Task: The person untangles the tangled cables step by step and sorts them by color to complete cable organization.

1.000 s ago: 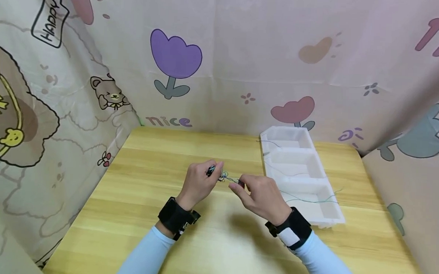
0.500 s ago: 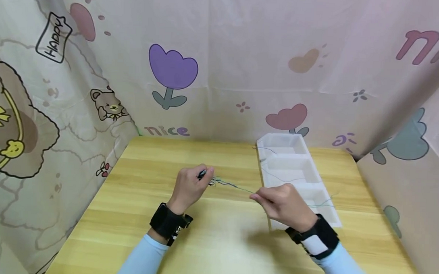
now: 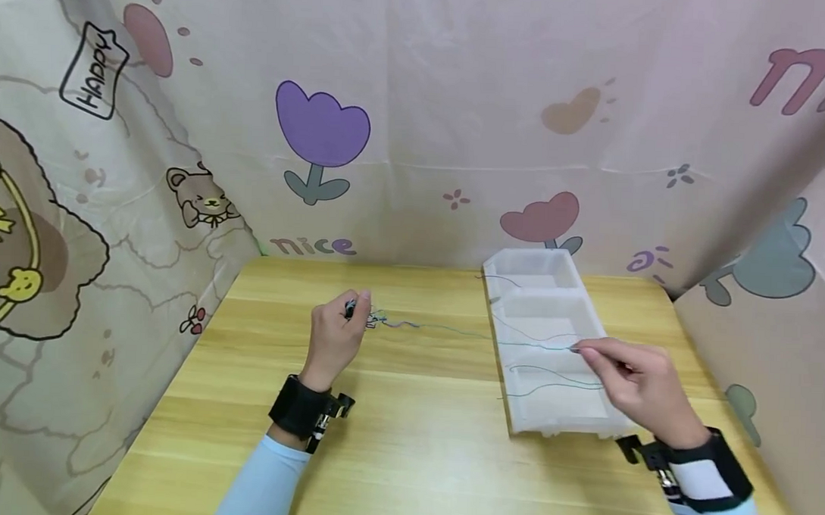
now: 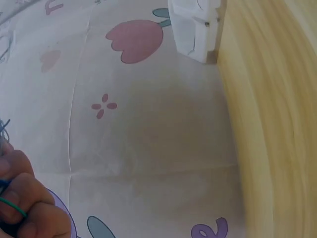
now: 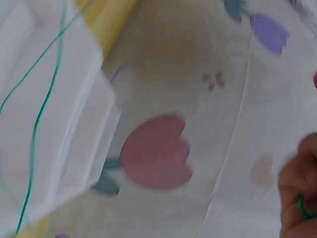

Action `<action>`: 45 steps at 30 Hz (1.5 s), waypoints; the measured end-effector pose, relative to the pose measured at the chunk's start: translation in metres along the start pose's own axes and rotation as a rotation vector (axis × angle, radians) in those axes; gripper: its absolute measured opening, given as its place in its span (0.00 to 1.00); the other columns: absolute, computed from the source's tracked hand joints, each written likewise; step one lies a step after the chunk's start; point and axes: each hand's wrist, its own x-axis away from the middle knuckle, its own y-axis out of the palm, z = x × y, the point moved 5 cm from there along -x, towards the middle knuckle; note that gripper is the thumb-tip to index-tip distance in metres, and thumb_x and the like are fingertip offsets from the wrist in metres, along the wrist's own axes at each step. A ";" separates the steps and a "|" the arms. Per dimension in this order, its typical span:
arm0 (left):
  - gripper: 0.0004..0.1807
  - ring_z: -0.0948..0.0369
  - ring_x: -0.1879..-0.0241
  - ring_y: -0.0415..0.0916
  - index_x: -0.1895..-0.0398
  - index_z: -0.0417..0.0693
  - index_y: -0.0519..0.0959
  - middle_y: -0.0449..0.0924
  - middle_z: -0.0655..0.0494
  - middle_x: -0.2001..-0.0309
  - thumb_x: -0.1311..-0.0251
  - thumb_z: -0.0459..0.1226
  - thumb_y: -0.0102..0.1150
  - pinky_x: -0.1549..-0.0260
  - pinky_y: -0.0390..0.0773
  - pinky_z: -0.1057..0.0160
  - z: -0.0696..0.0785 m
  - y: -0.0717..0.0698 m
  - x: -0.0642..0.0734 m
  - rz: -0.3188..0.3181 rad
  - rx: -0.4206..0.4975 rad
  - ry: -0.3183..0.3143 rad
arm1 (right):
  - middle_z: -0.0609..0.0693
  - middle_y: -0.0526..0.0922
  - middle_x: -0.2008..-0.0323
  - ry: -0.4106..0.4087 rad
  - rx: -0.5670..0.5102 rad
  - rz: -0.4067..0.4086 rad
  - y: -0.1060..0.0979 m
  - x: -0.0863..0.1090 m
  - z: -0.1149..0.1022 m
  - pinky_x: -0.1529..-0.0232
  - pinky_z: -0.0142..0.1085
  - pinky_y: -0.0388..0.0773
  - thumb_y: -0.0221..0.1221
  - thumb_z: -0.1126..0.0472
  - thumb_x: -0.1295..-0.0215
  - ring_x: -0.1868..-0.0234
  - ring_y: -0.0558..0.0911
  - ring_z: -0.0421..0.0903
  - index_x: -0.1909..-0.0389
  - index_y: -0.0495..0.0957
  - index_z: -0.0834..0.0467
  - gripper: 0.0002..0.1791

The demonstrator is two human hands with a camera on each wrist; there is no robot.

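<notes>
Gripping a tangled thread bundle point(image 3: 375, 318) in the left hand point(image 3: 333, 338), fingers curled round it, above the table point(image 3: 405, 454). Pinching a blue-green strand point(image 3: 535, 345) in the right hand point(image 3: 643, 383), thumb against fingertips, over the right side of the white three-compartment tray point(image 3: 549, 266); well apart from the left. Running the strand almost straight from bundle to pinch, crossing above the tray's left rim. Around the reach: loose threads point(image 3: 557, 384) draped over the tray, greenish across the near compartment, finer across middle and far. Behind: printed curtain point(image 3: 417, 136), hanging close along the table's far edge. Showing wood between left hand and tray, and broadly on the near side; narrower strip right of tray, up to the table's edge.
</notes>
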 end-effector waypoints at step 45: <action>0.16 0.64 0.93 0.52 0.83 0.51 0.71 0.60 0.61 0.90 0.35 0.40 0.52 0.96 0.52 0.67 0.008 0.037 0.017 -0.131 0.137 -0.043 | 0.47 0.82 0.72 0.372 0.398 -0.102 -0.037 0.061 0.064 0.71 0.25 0.70 0.65 0.63 0.48 0.71 0.76 0.41 0.69 0.83 0.57 0.05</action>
